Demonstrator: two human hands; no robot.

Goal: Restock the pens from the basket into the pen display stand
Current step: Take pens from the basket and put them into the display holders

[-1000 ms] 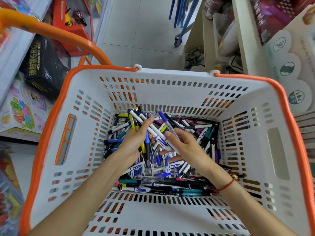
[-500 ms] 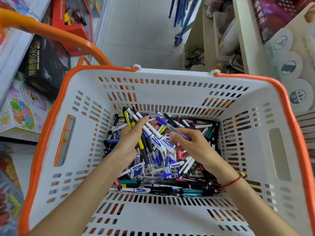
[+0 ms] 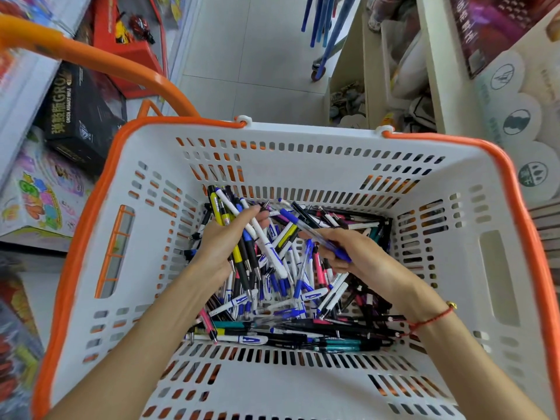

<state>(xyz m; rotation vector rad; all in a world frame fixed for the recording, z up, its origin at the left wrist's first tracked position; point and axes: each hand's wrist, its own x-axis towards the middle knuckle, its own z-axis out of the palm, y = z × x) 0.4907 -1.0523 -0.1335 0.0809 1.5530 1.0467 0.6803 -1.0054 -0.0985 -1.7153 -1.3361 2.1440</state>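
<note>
Left hand (image 3: 222,247) curled round a bundle of pens (image 3: 242,241); right hand (image 3: 353,253) pinching one blue pen (image 3: 315,234) mid-barrel. Below both, loose pens fill the basket (image 3: 303,153): light, stiff, probably slippery.

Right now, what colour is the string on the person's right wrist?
Red. The string with a small gold bead, seen in the head view, circles the wrist behind the right hand.

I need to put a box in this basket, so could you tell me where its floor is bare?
Only the near slotted strip of the basket floor, between the pen pile and the near wall, is bare. The rest is crowded with pens and both hands.
</note>
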